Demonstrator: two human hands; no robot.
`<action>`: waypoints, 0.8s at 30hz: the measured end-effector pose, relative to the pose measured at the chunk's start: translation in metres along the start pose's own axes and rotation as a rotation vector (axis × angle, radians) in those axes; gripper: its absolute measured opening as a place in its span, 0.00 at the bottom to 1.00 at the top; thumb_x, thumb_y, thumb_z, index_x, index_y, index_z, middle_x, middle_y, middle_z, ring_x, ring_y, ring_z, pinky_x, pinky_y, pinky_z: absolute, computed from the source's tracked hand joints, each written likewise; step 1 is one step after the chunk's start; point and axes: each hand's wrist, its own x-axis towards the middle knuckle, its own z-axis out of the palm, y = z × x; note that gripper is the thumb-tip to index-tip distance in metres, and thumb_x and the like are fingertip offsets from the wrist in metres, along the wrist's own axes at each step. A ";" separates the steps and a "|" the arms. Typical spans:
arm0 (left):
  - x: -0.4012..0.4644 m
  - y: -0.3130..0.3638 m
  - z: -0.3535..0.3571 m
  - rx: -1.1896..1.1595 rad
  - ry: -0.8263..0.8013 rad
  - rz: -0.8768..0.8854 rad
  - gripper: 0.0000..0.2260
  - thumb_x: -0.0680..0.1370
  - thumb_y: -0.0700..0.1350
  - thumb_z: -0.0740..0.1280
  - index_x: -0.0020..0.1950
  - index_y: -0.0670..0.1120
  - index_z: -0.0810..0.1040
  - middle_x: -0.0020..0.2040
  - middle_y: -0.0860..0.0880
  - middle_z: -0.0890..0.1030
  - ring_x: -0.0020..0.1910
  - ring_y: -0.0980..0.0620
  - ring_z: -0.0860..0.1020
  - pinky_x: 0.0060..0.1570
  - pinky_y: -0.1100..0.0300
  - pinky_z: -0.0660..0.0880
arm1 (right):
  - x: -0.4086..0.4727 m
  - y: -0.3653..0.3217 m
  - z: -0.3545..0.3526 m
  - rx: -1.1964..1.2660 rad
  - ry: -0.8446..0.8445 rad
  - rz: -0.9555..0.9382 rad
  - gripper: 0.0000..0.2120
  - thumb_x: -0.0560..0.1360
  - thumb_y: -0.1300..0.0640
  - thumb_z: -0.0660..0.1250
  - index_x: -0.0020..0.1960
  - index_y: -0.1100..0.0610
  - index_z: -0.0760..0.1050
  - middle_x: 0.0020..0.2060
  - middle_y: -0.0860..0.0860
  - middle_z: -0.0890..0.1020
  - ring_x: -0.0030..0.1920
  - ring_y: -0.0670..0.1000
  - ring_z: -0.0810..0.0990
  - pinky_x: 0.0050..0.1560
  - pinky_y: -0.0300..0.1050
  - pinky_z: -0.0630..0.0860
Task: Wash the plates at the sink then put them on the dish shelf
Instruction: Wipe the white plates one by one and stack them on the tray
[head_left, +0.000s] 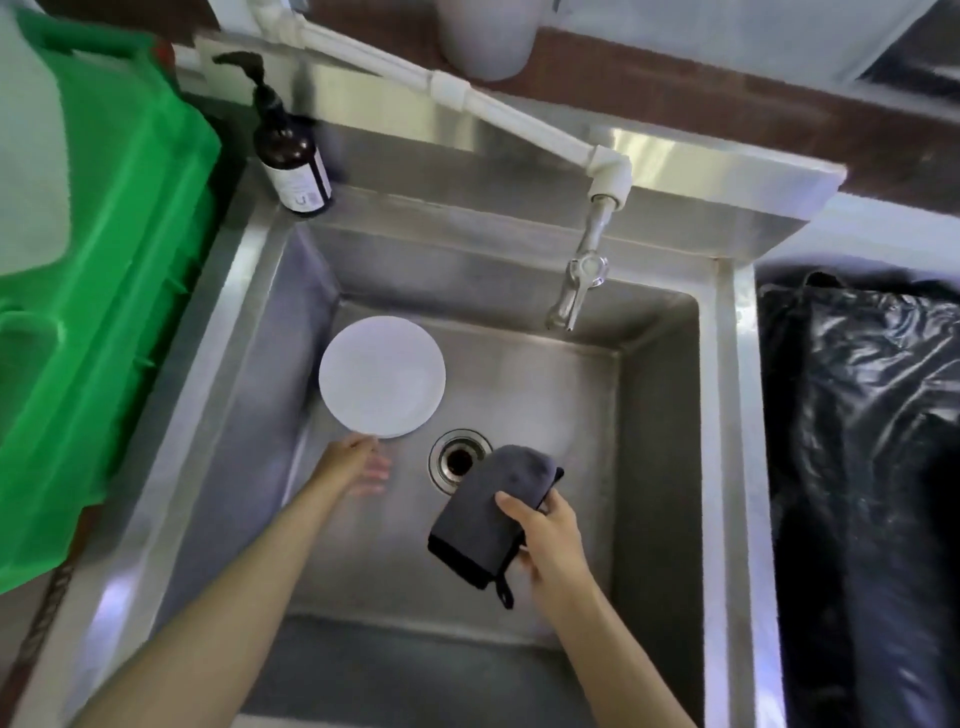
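Note:
White plates (382, 376) lie stacked on the floor of the steel sink (660, 395), at its left side. My left hand (358, 465) hovers just below the stack's near edge, fingers relaxed and blurred, holding nothing. My right hand (550, 530) grips a folded dark grey cloth (491, 512) above the sink floor, right of the drain (460, 460). The tap (574, 280) hangs over the back of the basin with no water running.
A brown soap pump bottle (291, 150) stands at the sink's back left corner. A green plastic crate (109, 291) sits to the left. A black plastic bag (862, 441) fills the space to the right. A white pipe (467, 98) runs to the tap.

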 end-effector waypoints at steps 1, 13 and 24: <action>0.015 -0.001 -0.005 -0.019 0.030 -0.007 0.11 0.86 0.45 0.61 0.60 0.38 0.76 0.43 0.41 0.82 0.37 0.45 0.80 0.28 0.57 0.81 | 0.007 0.003 0.001 -0.008 0.000 0.007 0.18 0.78 0.61 0.74 0.66 0.55 0.77 0.55 0.51 0.86 0.56 0.54 0.85 0.47 0.48 0.84; 0.092 -0.014 -0.017 -0.107 0.266 0.042 0.22 0.83 0.58 0.66 0.52 0.37 0.78 0.38 0.38 0.82 0.33 0.42 0.82 0.25 0.56 0.80 | 0.057 0.030 0.015 -0.023 -0.045 -0.006 0.16 0.77 0.63 0.75 0.62 0.52 0.79 0.53 0.50 0.88 0.56 0.55 0.85 0.56 0.57 0.85; 0.071 -0.016 -0.012 -0.358 0.176 0.073 0.13 0.86 0.46 0.63 0.66 0.38 0.74 0.47 0.38 0.82 0.39 0.46 0.84 0.38 0.57 0.83 | 0.047 0.022 0.014 0.026 -0.024 -0.015 0.14 0.77 0.63 0.75 0.60 0.53 0.79 0.52 0.51 0.88 0.54 0.55 0.86 0.55 0.58 0.85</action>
